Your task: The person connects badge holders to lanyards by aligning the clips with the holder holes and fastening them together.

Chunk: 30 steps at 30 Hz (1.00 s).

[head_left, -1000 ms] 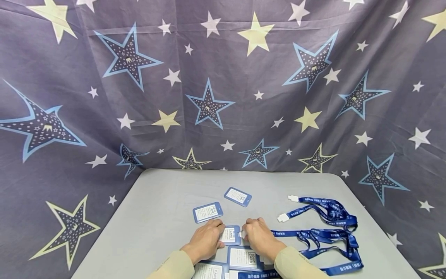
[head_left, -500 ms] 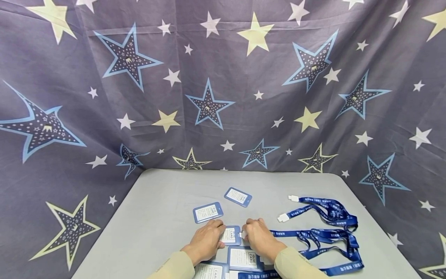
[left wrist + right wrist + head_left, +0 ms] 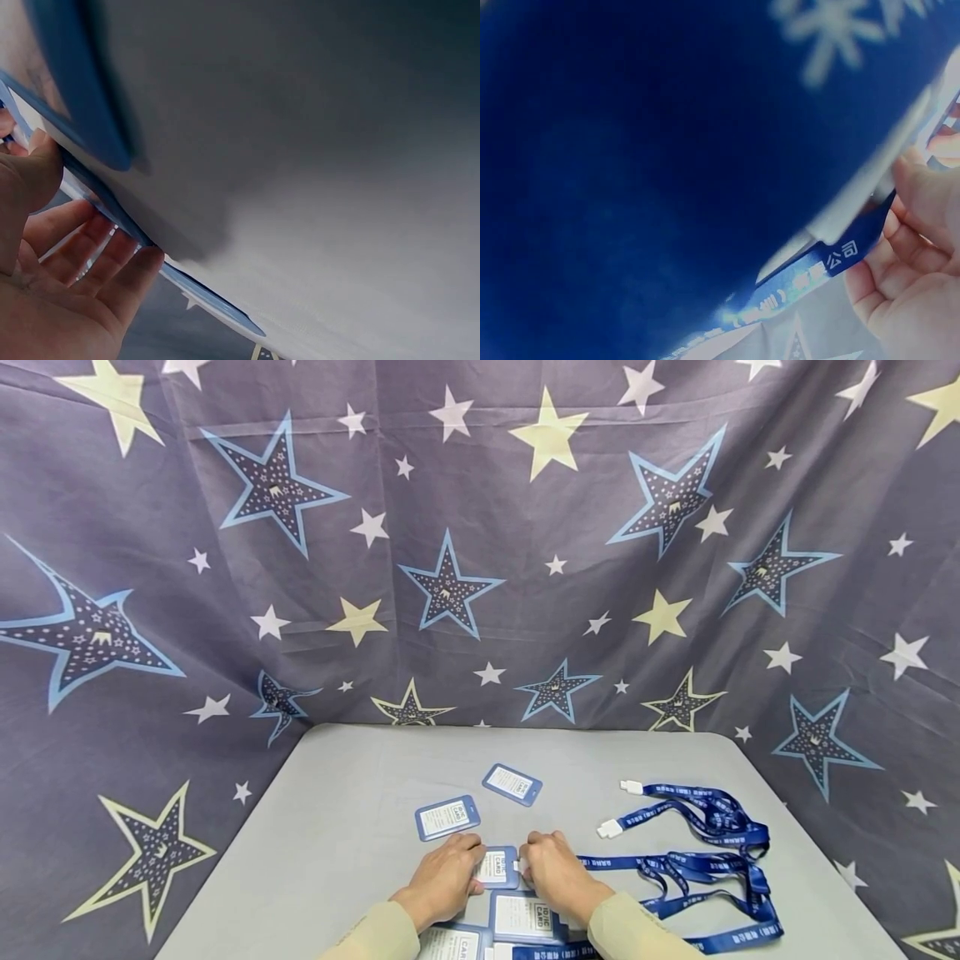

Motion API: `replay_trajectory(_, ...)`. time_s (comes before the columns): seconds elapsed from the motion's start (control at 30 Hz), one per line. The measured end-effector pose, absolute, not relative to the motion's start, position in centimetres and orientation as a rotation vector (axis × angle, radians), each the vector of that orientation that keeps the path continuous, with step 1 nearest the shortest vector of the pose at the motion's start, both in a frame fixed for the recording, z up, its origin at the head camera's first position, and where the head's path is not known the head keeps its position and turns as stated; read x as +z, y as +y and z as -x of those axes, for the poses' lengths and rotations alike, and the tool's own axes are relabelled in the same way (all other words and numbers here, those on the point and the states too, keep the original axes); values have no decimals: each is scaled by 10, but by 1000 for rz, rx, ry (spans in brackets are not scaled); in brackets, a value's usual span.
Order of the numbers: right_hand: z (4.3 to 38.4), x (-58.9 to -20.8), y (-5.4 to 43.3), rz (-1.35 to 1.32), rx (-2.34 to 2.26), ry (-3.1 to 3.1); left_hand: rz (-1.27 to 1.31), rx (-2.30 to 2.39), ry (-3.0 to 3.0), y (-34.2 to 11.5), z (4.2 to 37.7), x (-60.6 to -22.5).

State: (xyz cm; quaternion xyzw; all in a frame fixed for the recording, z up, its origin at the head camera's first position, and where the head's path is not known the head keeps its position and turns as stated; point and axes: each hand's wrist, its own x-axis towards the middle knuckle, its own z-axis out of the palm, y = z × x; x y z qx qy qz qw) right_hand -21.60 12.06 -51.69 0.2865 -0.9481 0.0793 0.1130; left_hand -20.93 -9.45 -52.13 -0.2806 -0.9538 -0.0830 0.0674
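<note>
A: What does the left hand (image 3: 444,878) have?
B: It pinches a blue badge holder (image 3: 492,867) by its left end, thumb on one side and fingers on the other. I can't tell whether the holder rests flat on the grey table (image 3: 360,777) or sits slightly raised
A: And the right hand (image 3: 561,875)?
B: Its thumb and fingers grasp a white clip (image 3: 517,866) at the holder's right end. Whether the clip is hooked through the slot, I can't tell
A: Where does the strap go?
B: The blue strap (image 3: 611,863) runs out from under that hand to the right and folds into loose loops
A: Anything else on the table?
B: Two badge holders lie beyond the hands, one near the left fingers (image 3: 447,817), another farther back (image 3: 512,784). Two more lie on the near side, one by the right wrist (image 3: 527,917), one cut off by the bottom edge (image 3: 452,943). Farther right, more straps (image 3: 720,818) lie bunched, two white ends (image 3: 611,828) pointing left
</note>
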Motion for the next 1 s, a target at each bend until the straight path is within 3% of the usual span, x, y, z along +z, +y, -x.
replay_trajectory(1.0,216,-513,124,-866,178,-2820,874,-205,-2895,-95,208,-515)
